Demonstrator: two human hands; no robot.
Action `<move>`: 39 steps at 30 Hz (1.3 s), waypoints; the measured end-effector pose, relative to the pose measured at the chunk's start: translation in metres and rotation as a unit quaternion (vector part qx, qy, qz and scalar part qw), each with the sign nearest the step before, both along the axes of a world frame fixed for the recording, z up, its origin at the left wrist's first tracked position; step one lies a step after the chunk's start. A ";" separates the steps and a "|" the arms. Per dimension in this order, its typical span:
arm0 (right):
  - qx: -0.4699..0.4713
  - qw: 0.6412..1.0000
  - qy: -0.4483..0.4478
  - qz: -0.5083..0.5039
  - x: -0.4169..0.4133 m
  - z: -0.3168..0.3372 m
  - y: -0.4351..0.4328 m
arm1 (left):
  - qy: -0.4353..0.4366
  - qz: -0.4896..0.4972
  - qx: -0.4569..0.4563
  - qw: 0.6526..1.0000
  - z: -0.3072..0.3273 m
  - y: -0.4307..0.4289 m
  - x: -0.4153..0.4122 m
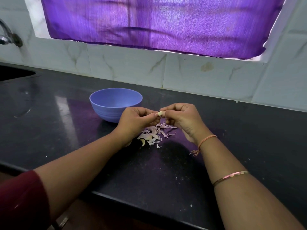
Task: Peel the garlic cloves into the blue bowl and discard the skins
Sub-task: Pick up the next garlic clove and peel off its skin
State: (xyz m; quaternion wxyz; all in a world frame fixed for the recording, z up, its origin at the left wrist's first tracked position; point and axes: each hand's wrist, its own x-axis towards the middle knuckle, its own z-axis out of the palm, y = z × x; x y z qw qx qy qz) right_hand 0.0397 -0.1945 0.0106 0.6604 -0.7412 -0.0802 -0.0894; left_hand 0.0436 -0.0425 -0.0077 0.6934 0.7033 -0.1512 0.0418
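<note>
Centre of frame: left hand (135, 119) and right hand (181, 118) together pinch one garlic clove (160, 113). Loose skins (153, 134) lie below on the black counter (66, 123); the blue bowl (114, 103) stands just beyond, upper left of the hands.

**A:** What stands behind the work area?
**B:** A wall (124, 67) of pale tiles with grey-brown marble veining. One tile carries a brownish stain (206, 66).

**A:** And above the tiles?
**B:** A white window recess hung with a purple curtain (157, 22). Daylight glows through the cloth and shows as a bright strip under its hem.

**A:** The surface below?
**B:** A glossy black stone table (49, 105), finely speckled, with purple light reflected in its polish.

**A:** At far left?
**B:** A metal tap (5, 37) fixed to the wall, above a dark sink (15, 73) set into the table.
</note>
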 end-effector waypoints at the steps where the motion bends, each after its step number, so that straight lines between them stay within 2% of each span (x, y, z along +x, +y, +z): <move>1: 0.004 1.000 0.004 0.002 0.000 0.000 0.000 | 0.001 0.001 0.002 1.000 0.000 0.000 0.000; 13: 0.065 0.996 0.037 0.040 -0.002 0.002 0.002 | 0.034 0.012 -0.019 0.999 -0.001 0.001 0.004; 17: 0.026 0.999 0.032 0.028 -0.003 0.000 0.004 | 0.037 0.017 -0.018 0.999 0.000 0.000 0.003; 22: -0.042 0.998 -0.032 -0.025 0.000 -0.001 0.003 | 0.036 0.028 -0.008 0.999 -0.001 -0.001 0.004; 26: -0.052 0.998 -0.032 -0.025 0.001 -0.002 0.004 | 0.034 0.035 -0.008 0.999 0.000 -0.001 0.004; 30: -0.014 1.000 -0.022 -0.003 0.000 -0.001 0.005 | 0.032 0.049 -0.012 0.998 0.001 -0.002 0.002; 36: -0.115 0.991 -0.057 -0.027 -0.001 -0.003 0.003 | 0.021 0.050 0.011 0.998 0.001 -0.002 0.001; 39: -0.099 0.994 -0.042 -0.028 0.000 -0.002 0.005 | 0.025 0.049 0.011 0.998 0.001 -0.002 0.001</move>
